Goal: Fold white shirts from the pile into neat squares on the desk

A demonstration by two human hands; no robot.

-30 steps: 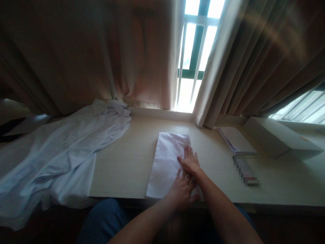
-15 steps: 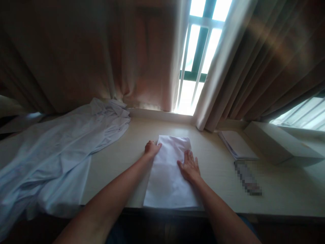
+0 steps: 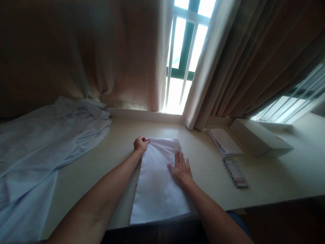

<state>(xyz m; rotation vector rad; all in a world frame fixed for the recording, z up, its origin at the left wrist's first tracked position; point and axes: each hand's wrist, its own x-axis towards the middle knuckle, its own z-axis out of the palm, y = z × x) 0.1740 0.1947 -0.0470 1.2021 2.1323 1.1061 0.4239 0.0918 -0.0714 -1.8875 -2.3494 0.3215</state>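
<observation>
A white cloth (image 3: 157, 183), folded into a long rectangle, lies flat on the pale table in front of me, its near end at the table's front edge. My left hand (image 3: 141, 144) pinches its far left corner between thumb and fingers. Flat on the cloth's right side rests my right hand (image 3: 181, 169), fingers outstretched and slightly spread. Faint creases run across the cloth between the two hands.
A large crumpled heap of white cloth (image 3: 63, 132) covers the table's left side. To the right are a stack of papers (image 3: 225, 142), a pixelated item (image 3: 235, 173) and a pale box (image 3: 261, 137). Brown curtains (image 3: 218, 74) and a barred window (image 3: 181, 61) stand behind.
The view has swung to the right. My left hand now grips the cloth's far left corner, where before it lay along the edge. My right hand stays flat on the cloth.
</observation>
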